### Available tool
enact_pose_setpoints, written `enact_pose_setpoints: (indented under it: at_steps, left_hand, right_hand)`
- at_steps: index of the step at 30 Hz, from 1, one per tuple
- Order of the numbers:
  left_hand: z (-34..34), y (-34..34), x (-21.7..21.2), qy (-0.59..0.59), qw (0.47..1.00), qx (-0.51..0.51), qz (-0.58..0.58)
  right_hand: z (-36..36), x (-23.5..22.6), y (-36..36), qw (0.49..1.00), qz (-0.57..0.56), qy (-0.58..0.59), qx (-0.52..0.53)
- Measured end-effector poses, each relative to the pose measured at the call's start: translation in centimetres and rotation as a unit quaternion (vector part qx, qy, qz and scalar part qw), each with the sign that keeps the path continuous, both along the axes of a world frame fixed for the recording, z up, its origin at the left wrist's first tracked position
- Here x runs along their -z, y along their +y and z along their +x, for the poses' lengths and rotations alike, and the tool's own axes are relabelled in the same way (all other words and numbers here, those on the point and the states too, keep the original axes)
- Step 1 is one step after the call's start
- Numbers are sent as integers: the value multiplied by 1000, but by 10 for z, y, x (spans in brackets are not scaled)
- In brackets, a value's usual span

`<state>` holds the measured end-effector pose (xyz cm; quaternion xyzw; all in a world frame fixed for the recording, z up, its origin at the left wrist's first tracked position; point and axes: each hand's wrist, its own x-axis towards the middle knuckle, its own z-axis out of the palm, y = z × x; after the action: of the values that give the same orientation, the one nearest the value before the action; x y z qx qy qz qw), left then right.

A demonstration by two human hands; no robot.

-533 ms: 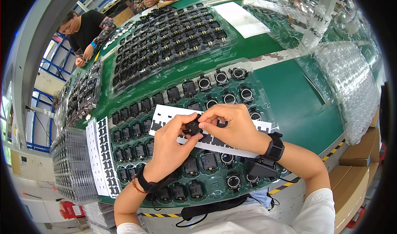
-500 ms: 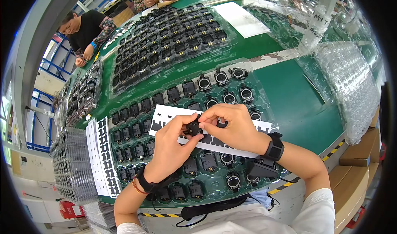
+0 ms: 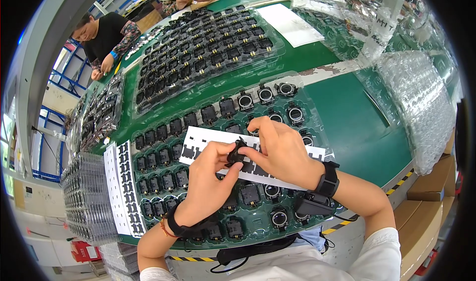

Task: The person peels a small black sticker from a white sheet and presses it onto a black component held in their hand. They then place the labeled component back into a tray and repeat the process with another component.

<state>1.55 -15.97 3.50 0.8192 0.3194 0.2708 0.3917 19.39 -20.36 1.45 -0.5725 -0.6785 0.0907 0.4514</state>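
Between the thumb and forefinger of my left hand (image 3: 206, 174) is a small black plastic housing (image 3: 237, 152), tilted on its side. The thumb of my right hand (image 3: 282, 154) presses against the housing, while its bent forefinger is raised clear of it. Under both hands lies a white sheet of black die-cut stickers (image 3: 192, 138), resting over a clear plastic tray (image 3: 317, 113). Rows of similar black housings (image 3: 208, 114) sit in the tray's pockets. Toward the right, several show round ringed fronts (image 3: 266, 94). My hands partly hide the held housing.
Another sticker sheet (image 3: 119, 191) lies left, beside stacked clear trays (image 3: 82, 196). A second filled tray (image 3: 198, 58) is farther back. Bubble wrap (image 3: 414, 102) hangs at the right edge, above cardboard boxes (image 3: 421, 221). Two co-workers (image 3: 106, 38) work at the far side.
My right forefinger has lifted off the housing and moved up, leaving the thumb against it. The housing has turned in my left fingers.
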Motion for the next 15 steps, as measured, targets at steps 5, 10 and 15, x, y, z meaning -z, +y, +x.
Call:
enact_pose_setpoints:
  at_steps: [5, 10, 15]
  left_hand:
    - [-5, 0, -14, -144, 951, -22, -272]
    - [-11, -9, -36, -145, 914, -11, -380]
    - [-26, -25, -39, -67, 935, 24, -348]
  right_hand:
    - [-2, 5, 2, 999, -7, 32, -21]
    - [1, 12, 4, 999, -17, -6, -28]
    - [0, 9, 0, 996, -44, -80, -24]
